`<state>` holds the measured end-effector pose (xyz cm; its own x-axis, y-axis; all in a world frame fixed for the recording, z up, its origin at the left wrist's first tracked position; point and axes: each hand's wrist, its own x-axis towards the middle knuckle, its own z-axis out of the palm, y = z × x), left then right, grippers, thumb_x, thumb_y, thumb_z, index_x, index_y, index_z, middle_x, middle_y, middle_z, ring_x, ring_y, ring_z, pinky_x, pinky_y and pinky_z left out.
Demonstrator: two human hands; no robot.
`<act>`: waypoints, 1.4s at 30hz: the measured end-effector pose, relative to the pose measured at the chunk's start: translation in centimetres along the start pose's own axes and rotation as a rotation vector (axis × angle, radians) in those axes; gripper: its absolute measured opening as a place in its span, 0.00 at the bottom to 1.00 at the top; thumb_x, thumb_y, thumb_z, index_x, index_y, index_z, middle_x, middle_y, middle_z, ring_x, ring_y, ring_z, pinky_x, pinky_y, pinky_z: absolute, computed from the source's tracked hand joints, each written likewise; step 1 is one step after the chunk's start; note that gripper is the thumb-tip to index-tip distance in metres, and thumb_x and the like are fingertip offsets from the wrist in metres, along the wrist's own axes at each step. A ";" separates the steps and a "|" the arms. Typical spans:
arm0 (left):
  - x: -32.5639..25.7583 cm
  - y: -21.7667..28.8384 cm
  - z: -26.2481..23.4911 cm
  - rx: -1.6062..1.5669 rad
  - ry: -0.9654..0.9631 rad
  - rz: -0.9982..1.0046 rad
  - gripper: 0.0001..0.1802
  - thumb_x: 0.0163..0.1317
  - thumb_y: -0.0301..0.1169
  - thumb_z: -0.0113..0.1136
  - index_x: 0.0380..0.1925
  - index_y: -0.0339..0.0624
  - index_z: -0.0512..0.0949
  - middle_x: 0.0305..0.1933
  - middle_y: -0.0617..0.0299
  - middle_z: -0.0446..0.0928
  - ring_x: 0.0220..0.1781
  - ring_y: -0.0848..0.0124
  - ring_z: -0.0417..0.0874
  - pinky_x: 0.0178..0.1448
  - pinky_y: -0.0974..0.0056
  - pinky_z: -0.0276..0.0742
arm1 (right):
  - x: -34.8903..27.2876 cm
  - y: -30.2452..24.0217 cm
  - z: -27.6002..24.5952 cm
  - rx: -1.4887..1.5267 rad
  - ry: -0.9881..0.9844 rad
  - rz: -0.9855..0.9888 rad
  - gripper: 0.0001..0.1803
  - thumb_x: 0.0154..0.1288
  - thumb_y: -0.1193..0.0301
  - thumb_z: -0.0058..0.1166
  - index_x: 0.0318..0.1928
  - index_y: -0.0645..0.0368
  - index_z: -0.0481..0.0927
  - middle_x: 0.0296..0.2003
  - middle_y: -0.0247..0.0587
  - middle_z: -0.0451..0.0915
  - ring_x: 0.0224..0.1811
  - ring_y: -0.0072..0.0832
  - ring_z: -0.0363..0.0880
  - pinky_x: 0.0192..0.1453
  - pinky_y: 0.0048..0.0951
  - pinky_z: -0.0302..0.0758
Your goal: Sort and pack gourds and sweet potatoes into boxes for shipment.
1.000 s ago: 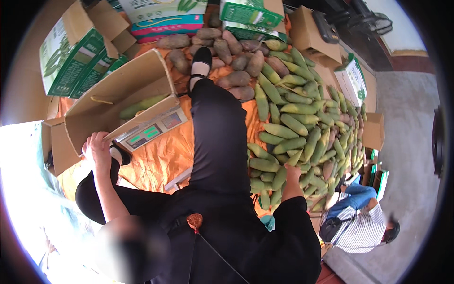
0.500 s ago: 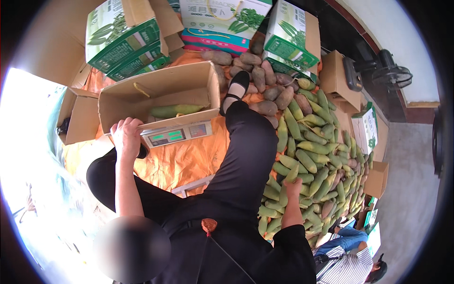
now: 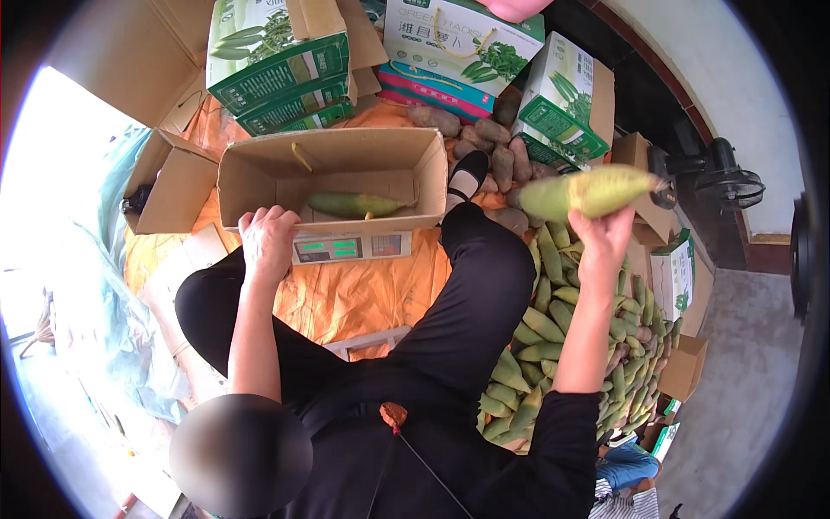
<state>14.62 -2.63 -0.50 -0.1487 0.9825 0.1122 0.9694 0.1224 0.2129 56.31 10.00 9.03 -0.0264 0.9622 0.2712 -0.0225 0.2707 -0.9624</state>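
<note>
An open cardboard box (image 3: pixel 363 154) stands in front of me on a scale with a lit display (image 3: pixel 327 249). One green radish (image 3: pixel 353 205) lies inside it. My left hand (image 3: pixel 268 242) grips the box's near edge, fingers hooked over the rim. Raised to the right, my right hand (image 3: pixel 603 238) holds another green radish (image 3: pixel 596 192), blurred by motion, lying sideways above the heap. A large heap of green radishes (image 3: pixel 542 333) spreads below and beyond that hand.
Brownish, soil-coloured roots (image 3: pixel 493 131) lie behind my shoe. Green-and-white cartons (image 3: pixel 285 73) are stacked at the back. A black fan (image 3: pixel 731 182) stands at the right by the wall. Orange sheeting (image 3: pixel 372 290) covers the ground; a person in blue trousers (image 3: pixel 624 465) is at lower right.
My right hand has lifted a green radish off the heap, moving up and to the right. The left hand stays on the box edge. The whole view has shifted a little.
</note>
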 end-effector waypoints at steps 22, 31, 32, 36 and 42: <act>-0.3 -0.3 0.2 -0.004 -0.011 0.019 0.07 0.50 0.24 0.62 0.30 0.49 0.82 0.32 0.63 0.77 0.43 0.62 0.77 0.58 0.55 0.65 | 2.5 12.9 24.7 -1.055 -0.931 -0.136 0.28 0.52 0.62 0.68 0.52 0.56 0.73 0.44 0.45 0.80 0.50 0.43 0.79 0.54 0.48 0.69; 0.4 -0.5 0.5 0.042 -0.083 -0.017 0.08 0.51 0.27 0.63 0.34 0.49 0.81 0.35 0.64 0.78 0.46 0.62 0.77 0.57 0.56 0.65 | 6.7 3.7 11.1 -0.393 -0.645 0.059 0.23 0.58 0.64 0.65 0.53 0.58 0.78 0.37 0.41 0.84 0.40 0.32 0.84 0.46 0.31 0.79; 0.1 -0.8 0.2 0.044 -0.087 -0.004 0.08 0.51 0.28 0.64 0.34 0.48 0.81 0.36 0.64 0.78 0.46 0.62 0.77 0.57 0.56 0.65 | 6.4 3.7 8.8 -0.368 -0.588 0.089 0.22 0.59 0.65 0.64 0.53 0.57 0.78 0.37 0.40 0.84 0.40 0.30 0.84 0.47 0.30 0.79; 0.3 -0.3 0.2 0.061 -0.065 0.051 0.08 0.53 0.28 0.61 0.35 0.47 0.80 0.35 0.63 0.78 0.45 0.61 0.78 0.56 0.56 0.66 | 1.0 8.3 -3.3 -0.784 -0.315 0.248 0.21 0.63 0.66 0.61 0.56 0.55 0.76 0.42 0.38 0.83 0.43 0.25 0.80 0.50 0.28 0.77; 1.2 0.3 1.2 0.042 -0.089 0.097 0.09 0.52 0.28 0.59 0.36 0.45 0.80 0.36 0.61 0.78 0.45 0.59 0.78 0.53 0.55 0.69 | -18.4 20.2 -19.1 -1.299 -0.453 0.617 0.15 0.60 0.65 0.58 0.41 0.63 0.78 0.40 0.55 0.81 0.46 0.53 0.77 0.46 0.45 0.75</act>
<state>14.95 -1.29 -1.46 -0.0379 0.9984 0.0429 0.9860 0.0304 0.1642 75.39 -1.63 -15.71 -0.0036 0.9070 -0.4211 0.9756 -0.0893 -0.2007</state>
